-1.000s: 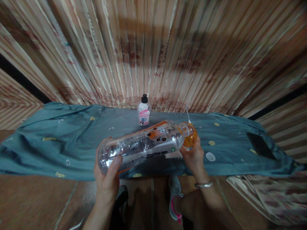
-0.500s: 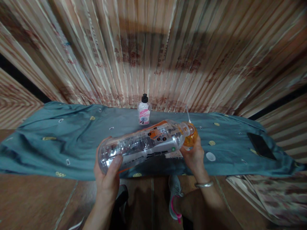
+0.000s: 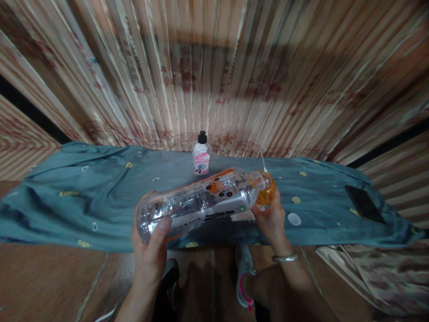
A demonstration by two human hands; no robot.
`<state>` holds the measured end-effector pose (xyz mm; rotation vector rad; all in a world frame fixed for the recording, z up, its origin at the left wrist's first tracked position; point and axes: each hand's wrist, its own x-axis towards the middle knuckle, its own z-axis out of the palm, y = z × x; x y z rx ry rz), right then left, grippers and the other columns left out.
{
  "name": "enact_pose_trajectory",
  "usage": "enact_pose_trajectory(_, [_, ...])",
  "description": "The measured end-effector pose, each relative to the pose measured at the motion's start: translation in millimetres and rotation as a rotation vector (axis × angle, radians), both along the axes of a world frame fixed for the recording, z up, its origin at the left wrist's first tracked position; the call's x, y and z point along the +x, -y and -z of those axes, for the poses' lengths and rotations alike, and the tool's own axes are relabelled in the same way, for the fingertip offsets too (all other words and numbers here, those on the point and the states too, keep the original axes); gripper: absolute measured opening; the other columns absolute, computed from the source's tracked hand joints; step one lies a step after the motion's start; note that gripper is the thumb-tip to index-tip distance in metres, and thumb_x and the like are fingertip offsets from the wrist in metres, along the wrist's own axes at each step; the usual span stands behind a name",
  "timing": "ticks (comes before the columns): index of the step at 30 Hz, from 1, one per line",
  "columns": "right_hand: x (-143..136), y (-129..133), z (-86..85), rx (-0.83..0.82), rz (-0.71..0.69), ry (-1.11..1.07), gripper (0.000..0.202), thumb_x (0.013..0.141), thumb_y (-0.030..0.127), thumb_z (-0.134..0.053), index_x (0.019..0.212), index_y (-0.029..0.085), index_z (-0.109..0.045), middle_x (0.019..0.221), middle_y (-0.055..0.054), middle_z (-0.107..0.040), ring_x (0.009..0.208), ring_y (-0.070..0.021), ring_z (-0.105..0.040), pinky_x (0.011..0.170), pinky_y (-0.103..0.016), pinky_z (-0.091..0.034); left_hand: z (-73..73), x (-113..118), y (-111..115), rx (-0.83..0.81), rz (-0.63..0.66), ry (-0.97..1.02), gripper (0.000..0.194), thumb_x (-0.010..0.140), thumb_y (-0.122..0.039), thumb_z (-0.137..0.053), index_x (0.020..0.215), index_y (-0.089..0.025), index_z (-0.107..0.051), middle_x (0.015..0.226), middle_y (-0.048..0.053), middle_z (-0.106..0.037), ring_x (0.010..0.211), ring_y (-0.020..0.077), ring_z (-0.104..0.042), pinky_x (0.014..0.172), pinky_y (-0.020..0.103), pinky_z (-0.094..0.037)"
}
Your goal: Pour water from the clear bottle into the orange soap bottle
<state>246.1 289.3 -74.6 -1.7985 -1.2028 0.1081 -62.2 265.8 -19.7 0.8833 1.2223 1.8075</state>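
Note:
My left hand (image 3: 152, 243) is wrapped round the base of a large clear plastic bottle (image 3: 201, 203) with an orange and white label. The bottle is tilted, nearly lying flat in the air, its neck toward the right. My right hand (image 3: 270, 219) grips a smaller amber bottle (image 3: 266, 192) at the clear bottle's mouth. Whether the two touch I cannot tell. A thin pale tube (image 3: 262, 160) rises just behind the amber bottle. On the cloth behind stands a small bottle (image 3: 201, 154) with a black cap and a pink label.
A teal patterned cloth (image 3: 107, 192) covers the low surface. To the right lie a round white disc (image 3: 294, 219) and a dark phone (image 3: 365, 204). A striped curtain (image 3: 214, 80) hangs along the back. Feet in shoes (image 3: 244, 268) stand on the tiled floor in front.

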Motion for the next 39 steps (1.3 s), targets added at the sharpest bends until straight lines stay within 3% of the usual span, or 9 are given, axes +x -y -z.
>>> enact_pose_trajectory(7, [-0.5, 0.3, 1.2, 0.028, 0.020, 0.055, 0.100, 0.083, 0.075, -0.074, 0.161, 0.016, -0.053, 0.137, -0.020, -0.082, 0.115, -0.0374, -0.083, 0.097, -0.052, -0.069, -10.0, 7.0, 0.1, -0.043, -0.053, -0.031, 0.075, 0.063, -0.065, -0.098, 0.125, -0.027, -0.077, 0.118, 0.007, -0.077, 0.114, 0.0365, -0.071, 0.116, 0.056, -0.052])
enact_pose_trajectory(15, [-0.5, 0.0, -1.1, -0.005, 0.006, -0.008, 0.103, 0.080, 0.076, -0.076, 0.160, 0.014, -0.053, 0.139, -0.022, -0.080, 0.121, -0.0396, -0.081, 0.103, -0.055, -0.067, -1.4, -0.1, -0.7, -0.009, -0.003, -0.035, 0.070, 0.070, -0.060, -0.097, 0.129, -0.027, -0.078, 0.121, 0.007, -0.079, 0.115, 0.0354, -0.074, 0.115, 0.055, -0.054])
enact_pose_trajectory(24, [-3.5, 0.3, -7.4, -0.030, 0.017, -0.054, 0.104, 0.077, 0.075, -0.075, 0.159, 0.014, -0.054, 0.139, -0.022, -0.080, 0.122, -0.0404, -0.081, 0.103, -0.054, -0.067, -1.1, 0.6, -0.2, -0.002, 0.000, -0.019, 0.072, 0.072, -0.058, -0.098, 0.133, -0.025, -0.078, 0.127, 0.008, -0.078, 0.122, 0.0368, -0.071, 0.123, 0.057, -0.047])
enact_pose_trajectory(29, [-4.0, 0.5, -8.0, -0.018, 0.014, -0.054, 0.102, 0.077, 0.074, -0.076, 0.158, 0.015, -0.055, 0.139, -0.021, -0.081, 0.121, -0.0386, -0.082, 0.103, -0.053, -0.067, -6.7, 3.1, 0.5, -0.018, -0.019, -0.001, 0.074, 0.066, -0.060, -0.099, 0.127, -0.025, -0.078, 0.120, 0.007, -0.077, 0.116, 0.0353, -0.071, 0.118, 0.055, -0.049])
enact_pose_trajectory(39, [-3.9, 0.8, -10.3, -0.024, 0.016, -0.076, 0.105, 0.074, 0.076, -0.077, 0.158, 0.016, -0.056, 0.138, -0.021, -0.081, 0.119, -0.0403, -0.082, 0.102, -0.055, -0.067, 3.2, -3.5, -0.1, 0.001, 0.003, -0.044, 0.071, 0.073, -0.059, -0.096, 0.132, -0.025, -0.077, 0.124, 0.008, -0.078, 0.119, 0.0364, -0.072, 0.116, 0.055, -0.052])
